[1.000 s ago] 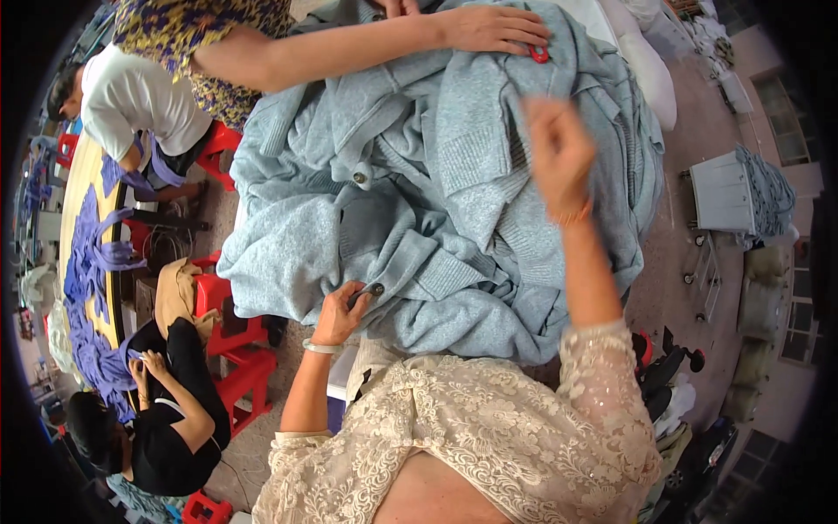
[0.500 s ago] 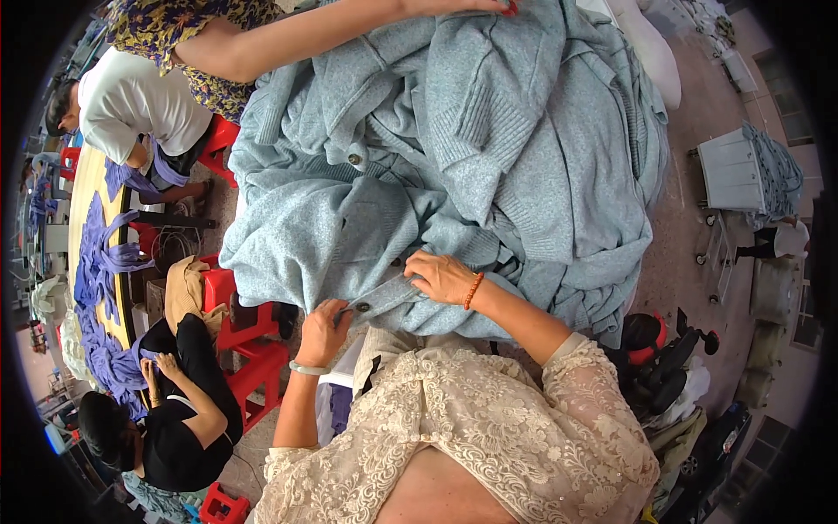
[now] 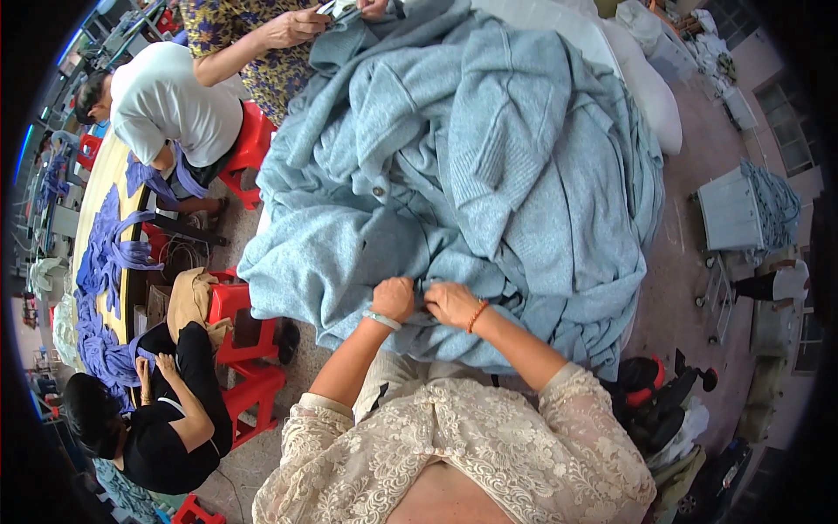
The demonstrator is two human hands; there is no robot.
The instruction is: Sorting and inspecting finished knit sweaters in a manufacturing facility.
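Observation:
A heap of light blue-grey knitted cardigans (image 3: 576, 183) lies in front of me, with ribbed cuffs and dark buttons. At its near edge, the front of one cardigan (image 3: 319, 258) is between my hands. My left hand (image 3: 394, 299), with a pale bangle at the wrist, is closed on the knit. Close beside it on the right, my right hand (image 3: 451, 305), with an orange bead bracelet, is also closed on the fabric. The fingertips of both are mostly hidden, and so is the stretch of edge between them.
Across the heap at the upper left, another person's hand (image 3: 295, 28) handles a cardigan. Two seated people work with purple knits (image 3: 105, 253) at a long table on the left. Red stools (image 3: 253, 397) stand between. A wheeled bin (image 3: 738, 210) of similar knits is at right.
My left hand has moved right and up, close to my right hand, and the buttoned edge stretched between them is now hidden. The person opposite has drawn an arm back to the left.

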